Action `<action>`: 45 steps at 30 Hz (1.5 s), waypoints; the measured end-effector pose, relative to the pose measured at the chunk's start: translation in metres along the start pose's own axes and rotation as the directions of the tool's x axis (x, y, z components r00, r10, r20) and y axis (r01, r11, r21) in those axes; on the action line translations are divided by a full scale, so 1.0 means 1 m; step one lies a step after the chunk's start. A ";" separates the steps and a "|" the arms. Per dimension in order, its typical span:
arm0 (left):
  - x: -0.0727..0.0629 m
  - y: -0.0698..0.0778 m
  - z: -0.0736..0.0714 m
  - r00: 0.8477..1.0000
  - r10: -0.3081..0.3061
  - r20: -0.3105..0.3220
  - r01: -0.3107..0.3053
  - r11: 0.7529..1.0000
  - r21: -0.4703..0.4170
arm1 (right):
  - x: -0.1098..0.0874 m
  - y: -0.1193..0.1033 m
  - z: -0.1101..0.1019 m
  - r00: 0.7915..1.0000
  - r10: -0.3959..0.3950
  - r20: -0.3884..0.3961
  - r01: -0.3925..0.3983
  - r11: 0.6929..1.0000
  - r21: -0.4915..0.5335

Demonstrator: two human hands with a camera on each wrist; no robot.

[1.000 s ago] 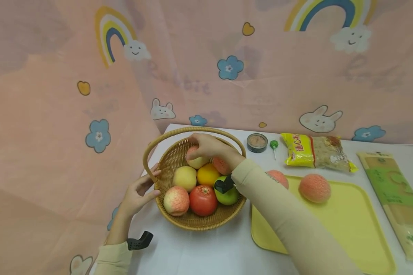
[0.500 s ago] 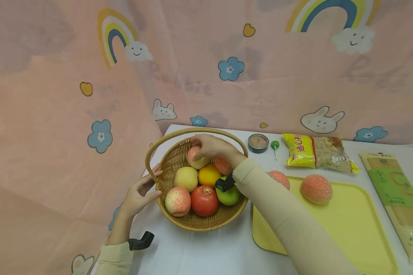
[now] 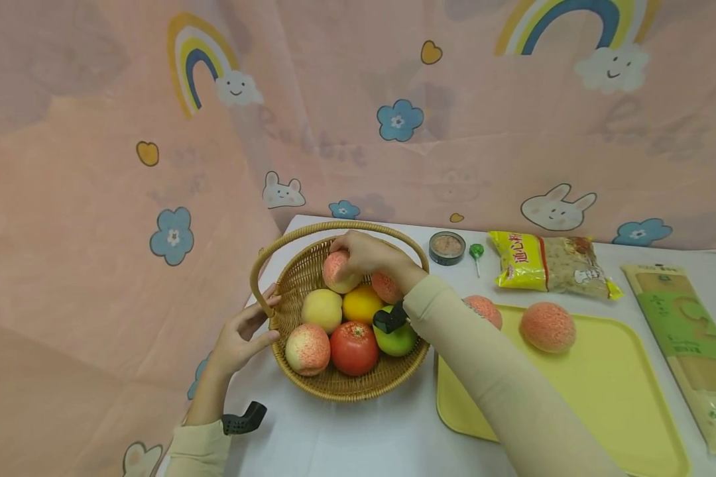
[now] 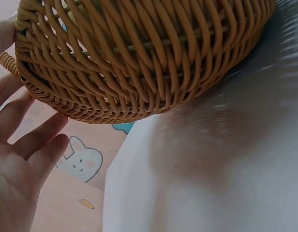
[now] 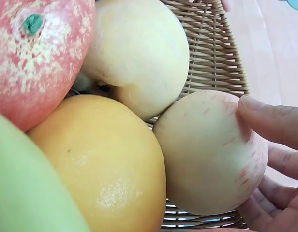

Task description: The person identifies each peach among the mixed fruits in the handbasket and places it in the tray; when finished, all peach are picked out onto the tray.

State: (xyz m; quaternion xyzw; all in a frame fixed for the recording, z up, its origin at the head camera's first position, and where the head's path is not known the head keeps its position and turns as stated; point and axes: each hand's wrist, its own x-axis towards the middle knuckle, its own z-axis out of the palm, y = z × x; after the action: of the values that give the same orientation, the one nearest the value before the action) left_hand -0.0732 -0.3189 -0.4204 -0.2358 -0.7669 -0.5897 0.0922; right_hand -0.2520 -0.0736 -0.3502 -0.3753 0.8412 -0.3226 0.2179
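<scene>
A woven basket (image 3: 349, 396) with an arched handle stands at the left of the table. My left hand (image 3: 238, 334) is at its left side, thumb and fingers around the foot of the handle. In the left wrist view, the fingertips (image 4: 59, 121) touch the wicker wall. My right hand (image 3: 364, 255) reaches in under the handle and grips a pale peach (image 3: 336, 271) with a pinkish blush, at the back of the basket. In the right wrist view, the thumb lies on this peach (image 5: 212, 152) and the fingers curl beneath it; an orange (image 5: 105, 164) is right beside it.
The basket also holds a pale yellow fruit (image 3: 322, 311), a red fruit (image 3: 354, 349), a green apple (image 3: 396, 339) and another peach (image 3: 307, 349). On the right, a yellow tray (image 3: 596, 397) bears pink peaches (image 3: 547, 327). Behind lie a tin (image 3: 447, 248), a lollipop (image 3: 476, 252) and packets (image 3: 551, 265).
My right hand has shifted slightly on the peach at the back of the basket, and more of the peach's pink side shows. My left hand has stayed at the basket's side.
</scene>
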 end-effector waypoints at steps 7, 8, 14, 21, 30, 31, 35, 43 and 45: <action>0.002 0.001 0.000 1.000 -0.005 -0.001 0.005 1.000 0.006 | -0.003 0.001 0.000 1.000 0.029 -0.006 -0.029 0.999 0.013; 0.003 0.001 0.001 1.000 -0.010 -0.002 0.010 1.000 0.005 | -0.003 0.001 0.000 1.000 0.030 -0.005 -0.029 0.999 0.016; 0.003 0.000 0.001 1.000 -0.014 -0.001 0.014 1.000 0.005 | -0.007 0.000 -0.001 0.999 0.032 -0.002 -0.032 0.999 0.041; 0.004 0.002 0.003 1.000 -0.025 -0.002 0.025 1.000 0.003 | -0.009 -0.001 -0.002 0.999 0.034 -0.005 -0.034 0.999 0.039; 0.004 -0.001 0.004 1.000 0.008 0.008 -0.008 1.000 -0.010 | -0.011 -0.004 -0.002 0.998 -0.042 -0.053 0.041 0.999 -0.007; 0.003 -0.002 0.004 1.000 0.007 0.007 -0.007 1.000 -0.011 | -0.011 -0.005 -0.002 0.996 -0.059 -0.062 0.059 0.998 -0.002; 0.002 -0.001 0.003 1.000 -0.010 0.001 0.010 1.000 -0.017 | -0.016 -0.011 -0.002 0.989 -0.120 -0.088 0.124 0.991 0.040; 0.000 0.000 0.001 1.000 0.006 0.000 -0.006 1.000 -0.020 | -0.032 -0.030 -0.005 0.966 -0.241 -0.098 0.248 0.967 0.063; -0.001 0.000 0.000 1.000 0.004 0.000 -0.004 1.000 -0.018 | -0.039 -0.035 -0.005 0.957 -0.273 -0.095 0.280 0.957 0.073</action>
State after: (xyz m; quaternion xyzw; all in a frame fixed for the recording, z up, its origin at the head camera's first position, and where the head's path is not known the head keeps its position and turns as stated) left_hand -0.0722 -0.3189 -0.4208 -0.2380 -0.7610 -0.5965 0.0912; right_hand -0.2130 -0.0595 -0.3171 -0.4658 0.7743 -0.4009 0.1511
